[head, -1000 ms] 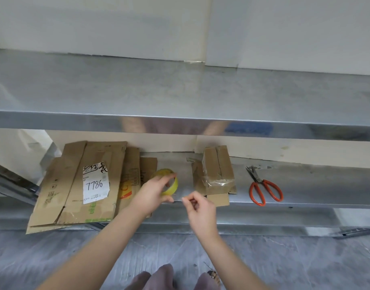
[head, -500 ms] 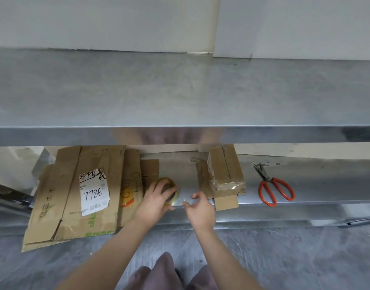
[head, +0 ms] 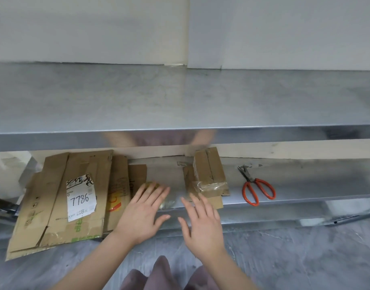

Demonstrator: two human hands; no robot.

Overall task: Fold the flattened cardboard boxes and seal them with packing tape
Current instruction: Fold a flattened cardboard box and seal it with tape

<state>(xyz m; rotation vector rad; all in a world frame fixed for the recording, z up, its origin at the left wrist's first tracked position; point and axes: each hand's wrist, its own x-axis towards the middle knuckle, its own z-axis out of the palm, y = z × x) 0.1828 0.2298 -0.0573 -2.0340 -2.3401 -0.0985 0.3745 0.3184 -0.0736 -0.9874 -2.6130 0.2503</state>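
Both hands reach under the steel table (head: 180, 101) to its lower shelf (head: 305, 185). The left hand (head: 140, 212) is spread flat and holds nothing, its fingertips over the mostly hidden yellow tape roll (head: 148, 183). The right hand (head: 203, 225) is also spread wide and empty, just in front of the taped box (head: 209, 174). Flattened cardboard boxes (head: 75, 195) lie at the shelf's left end, orange scissors (head: 258, 190) to the right
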